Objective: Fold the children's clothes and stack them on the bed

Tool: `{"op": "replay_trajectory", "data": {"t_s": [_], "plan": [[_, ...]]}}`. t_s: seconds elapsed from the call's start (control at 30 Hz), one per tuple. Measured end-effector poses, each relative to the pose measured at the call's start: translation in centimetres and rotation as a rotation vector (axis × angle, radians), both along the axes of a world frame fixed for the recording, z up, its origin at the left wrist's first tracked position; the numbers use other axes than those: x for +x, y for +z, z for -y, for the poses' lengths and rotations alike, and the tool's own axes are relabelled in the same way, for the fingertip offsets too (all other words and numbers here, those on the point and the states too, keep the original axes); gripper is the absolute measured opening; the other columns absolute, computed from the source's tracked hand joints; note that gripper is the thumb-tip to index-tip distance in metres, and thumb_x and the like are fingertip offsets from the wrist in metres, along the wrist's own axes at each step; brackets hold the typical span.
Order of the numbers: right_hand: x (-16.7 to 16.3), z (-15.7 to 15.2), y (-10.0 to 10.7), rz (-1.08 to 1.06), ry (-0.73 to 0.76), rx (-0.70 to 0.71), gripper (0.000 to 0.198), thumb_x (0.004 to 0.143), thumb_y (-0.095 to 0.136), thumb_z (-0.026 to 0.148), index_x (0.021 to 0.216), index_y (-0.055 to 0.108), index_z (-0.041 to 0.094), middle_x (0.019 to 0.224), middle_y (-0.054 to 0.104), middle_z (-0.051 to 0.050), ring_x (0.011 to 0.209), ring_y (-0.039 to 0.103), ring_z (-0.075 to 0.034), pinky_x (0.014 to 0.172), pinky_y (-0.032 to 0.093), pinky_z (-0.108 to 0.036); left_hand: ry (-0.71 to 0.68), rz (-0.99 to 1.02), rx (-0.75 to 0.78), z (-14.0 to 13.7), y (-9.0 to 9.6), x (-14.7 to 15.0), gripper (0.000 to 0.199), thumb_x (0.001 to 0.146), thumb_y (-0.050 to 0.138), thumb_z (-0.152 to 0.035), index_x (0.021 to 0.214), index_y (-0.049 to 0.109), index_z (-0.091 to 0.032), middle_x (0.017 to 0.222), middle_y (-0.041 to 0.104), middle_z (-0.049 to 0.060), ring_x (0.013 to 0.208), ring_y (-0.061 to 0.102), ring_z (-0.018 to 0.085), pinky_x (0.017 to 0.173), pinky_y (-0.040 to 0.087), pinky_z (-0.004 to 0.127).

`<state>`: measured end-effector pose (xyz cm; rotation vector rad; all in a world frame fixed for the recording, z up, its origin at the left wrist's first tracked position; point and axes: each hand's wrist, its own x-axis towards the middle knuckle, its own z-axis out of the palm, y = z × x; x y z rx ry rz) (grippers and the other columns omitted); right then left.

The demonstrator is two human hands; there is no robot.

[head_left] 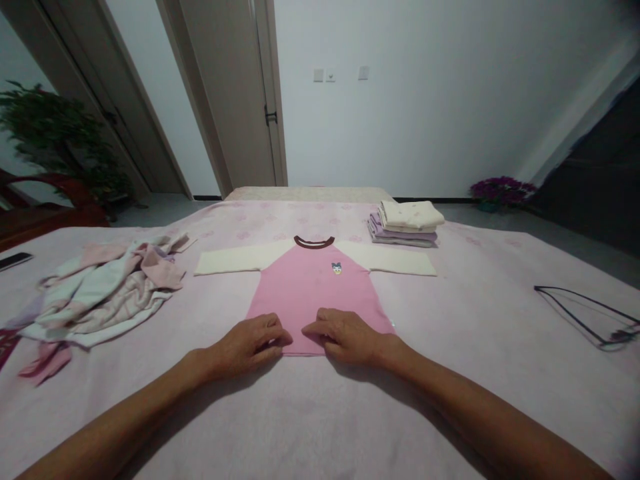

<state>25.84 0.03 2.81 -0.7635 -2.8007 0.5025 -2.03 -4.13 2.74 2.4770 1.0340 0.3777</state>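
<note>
A pink long-sleeved shirt [313,287] lies flat and spread out, its cream sleeves stretched to both sides. It has a dark brown collar and a small cartoon face on the chest. My left hand [255,341] rests on the lower left of the shirt near the hem, fingers bent, with a gap between thumb and fingers. On the lower right of the hem lies my right hand [347,335], its index finger stretched toward the middle and the thumb apart. Neither hand has cloth visibly gathered in it.
A pale pink patterned cover [320,427] spreads under everything. Rumpled clothes [110,287] are heaped at left, near a phone [16,261]. A stack of folded clothes [405,225] stands at the back right. A black wire-like frame [570,313] lies at right.
</note>
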Motion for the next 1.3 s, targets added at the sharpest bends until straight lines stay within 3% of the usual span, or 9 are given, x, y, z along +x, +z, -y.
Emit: {"op": "replay_trajectory", "data": {"t_s": [0.17, 0.4, 0.53, 0.7, 0.8, 0.9, 1.03, 1.17, 1.3], "plan": [[0.0, 0.4, -0.5, -0.045, 0.119, -0.090, 0.040, 0.082, 0.050, 0.006, 0.110, 0.072, 0.024, 0.091, 0.064, -0.002, 0.084, 0.057, -0.015, 0.076, 0.041, -0.025, -0.062, -0.033, -0.005, 0.4, 0.1, -0.2, 0.022, 0.099, 0.047, -0.027, 0.112, 0.064, -0.023, 0.097, 0.060, 0.004, 0.086, 0.058, 0.016, 0.077, 0.046, 0.026], [0.0, 0.3, -0.2, -0.088, 0.107, -0.197, 0.044, 0.076, 0.052, 0.004, 0.108, 0.074, 0.024, 0.096, 0.067, -0.002, 0.089, 0.061, -0.016, 0.080, 0.045, -0.026, -0.087, -0.002, -0.079, 0.1, 0.5, -0.4, 0.022, 0.096, 0.052, -0.031, 0.111, 0.066, -0.023, 0.096, 0.062, 0.004, 0.083, 0.059, 0.016, 0.074, 0.046, 0.025], [-0.2, -1.1, -0.3, -0.135, 0.107, -0.378, 0.034, 0.077, 0.053, 0.005, 0.095, 0.077, 0.021, 0.091, 0.072, 0.000, 0.082, 0.065, -0.014, 0.079, 0.049, -0.024, 0.013, 0.013, -0.142, -1.1, 1.0, 0.2, 0.026, 0.099, 0.049, -0.037, 0.104, 0.070, -0.023, 0.094, 0.068, 0.002, 0.080, 0.062, 0.015, 0.073, 0.047, 0.024], [-1.8, -6.0, 0.0, -0.273, -0.326, -0.094, 0.036, 0.093, 0.047, 0.019, 0.123, 0.066, 0.015, 0.124, 0.067, -0.011, 0.114, 0.061, -0.021, 0.101, 0.045, -0.035, 0.346, 0.091, 0.060, -6.7, 0.5, 2.6, 0.029, 0.098, 0.047, -0.034, 0.112, 0.070, -0.021, 0.109, 0.072, 0.006, 0.096, 0.066, 0.020, 0.086, 0.051, 0.032], [-3.7, -9.1, -0.1, -0.076, -0.433, 0.048, 0.049, 0.100, 0.036, 0.026, 0.144, 0.048, 0.008, 0.151, 0.046, -0.018, 0.141, 0.039, -0.026, 0.118, 0.026, -0.040, 0.497, -0.068, 0.189, -11.2, -0.8, 4.6, 0.039, 0.099, 0.044, -0.031, 0.131, 0.060, -0.017, 0.134, 0.063, 0.010, 0.123, 0.058, 0.021, 0.107, 0.042, 0.032], [-5.2, -11.1, -1.1, 0.083, -0.525, 0.073, 0.058, 0.102, 0.030, 0.035, 0.152, 0.034, 0.005, 0.161, 0.026, -0.019, 0.150, 0.019, -0.031, 0.121, 0.013, -0.047, 0.591, -0.151, 0.222, -14.4, -2.3, 6.1, 0.045, 0.101, 0.039, -0.029, 0.140, 0.052, -0.011, 0.148, 0.050, 0.017, 0.141, 0.041, 0.026, 0.117, 0.029, 0.040], [-4.9, -12.5, -3.4, 0.158, -0.621, 0.066, 0.070, 0.102, 0.024, 0.050, 0.155, 0.027, 0.005, 0.164, 0.017, -0.019, 0.152, 0.010, -0.031, 0.122, 0.006, -0.049, 0.687, -0.228, 0.227, -15.8, -4.3, 6.1, 0.054, 0.100, 0.042, -0.041, 0.146, 0.046, -0.013, 0.155, 0.039, 0.021, 0.146, 0.029, 0.037, 0.117, 0.021, 0.057], [-2.5, -13.0, -4.6, 0.184, -0.658, 0.074, 0.075, 0.101, 0.023, 0.056, 0.157, 0.024, 0.006, 0.165, 0.014, -0.017, 0.153, 0.008, -0.029, 0.122, 0.003, -0.046, 0.709, -0.361, 0.243, -15.9, -5.4, 5.0, 0.060, 0.100, 0.036, -0.052, 0.152, 0.039, -0.022, 0.160, 0.032, 0.014, 0.148, 0.026, 0.036, 0.117, 0.022, 0.055], [-0.4, -13.7, -4.2, 0.187, -0.721, 0.092, 0.071, 0.101, 0.027, 0.054, 0.155, 0.030, 0.007, 0.163, 0.021, -0.017, 0.152, 0.014, -0.029, 0.121, 0.008, -0.047, 0.742, -0.404, 0.261, -16.1, -5.8, 4.6, 0.060, 0.100, 0.035, -0.052, 0.152, 0.040, -0.021, 0.160, 0.032, 0.016, 0.147, 0.028, 0.036, 0.116, 0.023, 0.054]]}}
